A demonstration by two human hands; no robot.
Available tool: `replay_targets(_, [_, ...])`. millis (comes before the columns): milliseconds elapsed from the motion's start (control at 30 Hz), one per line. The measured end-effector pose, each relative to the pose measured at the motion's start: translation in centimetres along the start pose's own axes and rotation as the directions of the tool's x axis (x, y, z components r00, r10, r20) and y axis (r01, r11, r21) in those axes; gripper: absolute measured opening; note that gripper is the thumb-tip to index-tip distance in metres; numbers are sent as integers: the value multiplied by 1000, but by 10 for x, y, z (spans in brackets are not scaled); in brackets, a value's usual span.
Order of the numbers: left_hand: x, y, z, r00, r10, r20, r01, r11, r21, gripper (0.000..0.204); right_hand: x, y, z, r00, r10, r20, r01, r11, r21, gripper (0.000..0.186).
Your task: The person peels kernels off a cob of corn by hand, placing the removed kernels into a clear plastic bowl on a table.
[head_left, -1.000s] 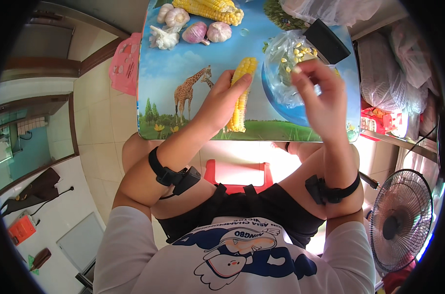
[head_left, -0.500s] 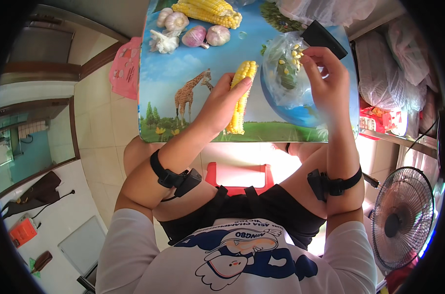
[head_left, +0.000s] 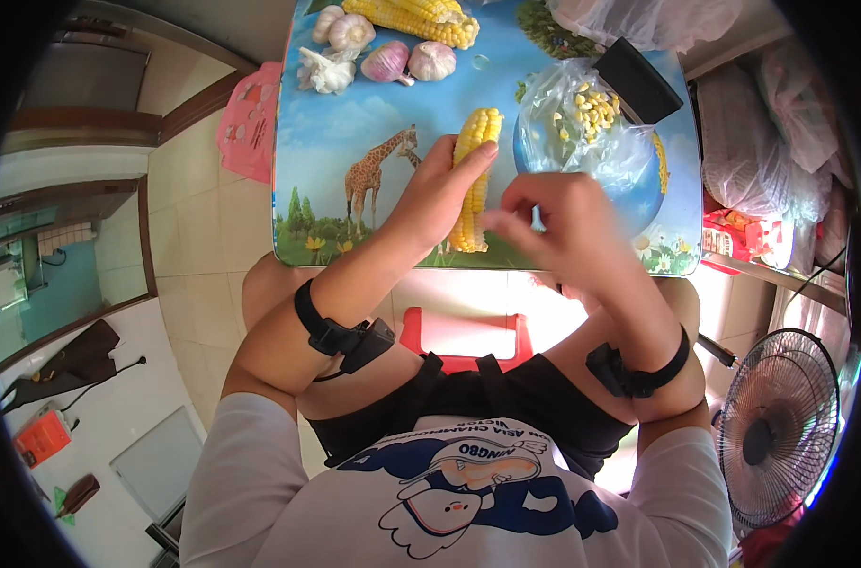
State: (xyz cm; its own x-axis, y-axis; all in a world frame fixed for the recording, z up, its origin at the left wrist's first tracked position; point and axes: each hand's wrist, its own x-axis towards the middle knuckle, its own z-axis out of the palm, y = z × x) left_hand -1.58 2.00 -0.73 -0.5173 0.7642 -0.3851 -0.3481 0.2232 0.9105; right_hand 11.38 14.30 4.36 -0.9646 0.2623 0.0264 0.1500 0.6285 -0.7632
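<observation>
- Head view: the left hand point(head_left: 432, 194) is clamped around a corn cob point(head_left: 470, 208), with its thumb laid across the front; the cob stands lengthwise above the near part of the table.
- The right hand point(head_left: 574, 216) is just beside the lower part of the cob. Its thumb points toward the cob, and there is a gap between this thumb and the bent fingers; the tips are blurred, so I cannot tell if they touch the cob or pinch something.
- The table point(head_left: 331, 133) has rounded corners and a printed scene: blue sky, giraffes, trees, grass and flowers.
- At its right side is a round blue dish point(head_left: 645, 204), with a clear plastic bag point(head_left: 544, 118) over it; yellow kernels point(head_left: 597, 114) lie in the bag.
- A black block-like object point(head_left: 639, 80) is next to the bag.
- At the far left part of the table there are garlic bulbs point(head_left: 432, 61), and behind them more corn point(head_left: 421, 21).
- A pink panel point(head_left: 249, 123) is beside the left edge of the table.
- Around, the room has a pale tiled floor point(head_left: 196, 227), a red frame point(head_left: 412, 329) below the table, bundled plastic bags point(head_left: 738, 142) at right, and a round fan point(head_left: 771, 426) at lower right.
</observation>
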Motion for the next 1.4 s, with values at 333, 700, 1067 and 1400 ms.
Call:
replay_targets(333, [-1, 0, -3, 996, 48, 81, -46, 999, -29, 42, 7, -3, 8, 952, 229, 204, -257, 958, 125, 34])
replay_targets(700, [-1, 2, -1, 996, 53, 74, -50, 998, -30, 41, 5, -3, 15, 934, 309, 180, -345, 912, 223, 21])
replay_targets(1067, [-1, 5, -1, 999, -17, 48, 23, 991, -130, 41, 7, -2, 9, 965, 189, 183, -222, 958, 182, 18])
replay_targets(1400, [-2, 4, -2, 999, -9, 43, 12, 998, -65, 41, 3, -2, -17, 996, 76, 53, -90, 936, 341, 12])
